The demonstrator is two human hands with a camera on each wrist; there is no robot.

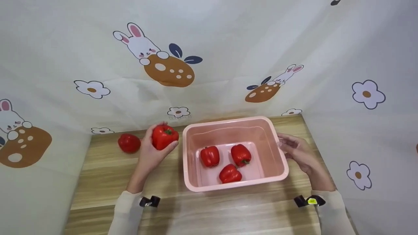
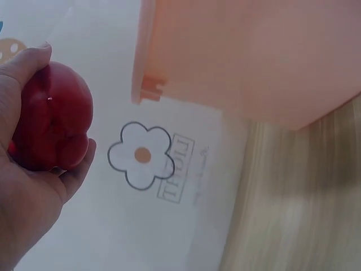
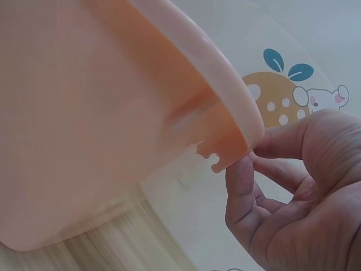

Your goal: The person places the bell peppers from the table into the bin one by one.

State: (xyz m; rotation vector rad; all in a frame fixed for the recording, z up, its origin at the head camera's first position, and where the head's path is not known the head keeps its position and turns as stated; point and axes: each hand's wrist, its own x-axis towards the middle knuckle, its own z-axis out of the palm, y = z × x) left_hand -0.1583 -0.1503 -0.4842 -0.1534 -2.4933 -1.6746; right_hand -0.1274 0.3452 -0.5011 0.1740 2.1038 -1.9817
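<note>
My left hand (image 1: 152, 153) grips a red bell pepper (image 1: 164, 137), thumb on one side and fingers round the other, just left of the pink basin (image 1: 277, 163). The left wrist view shows the same pepper (image 2: 56, 118) in the palm, beside the basin's outer wall (image 2: 254, 56). At the basin's right side, my right hand (image 1: 298, 151) pinches the rim between thumb and fingers, seen close in the right wrist view at the rim's edge (image 3: 248, 127). Inside the basin lie three red bell peppers: one at left (image 1: 210, 156), one at right (image 1: 241, 154) and one in front (image 1: 230, 174).
Another red bell pepper (image 1: 129, 143) sits on the wooden table (image 1: 98, 189), left of my left hand. A pale sheet printed with rabbits and flowers (image 1: 222, 81) rises behind the table and along both sides.
</note>
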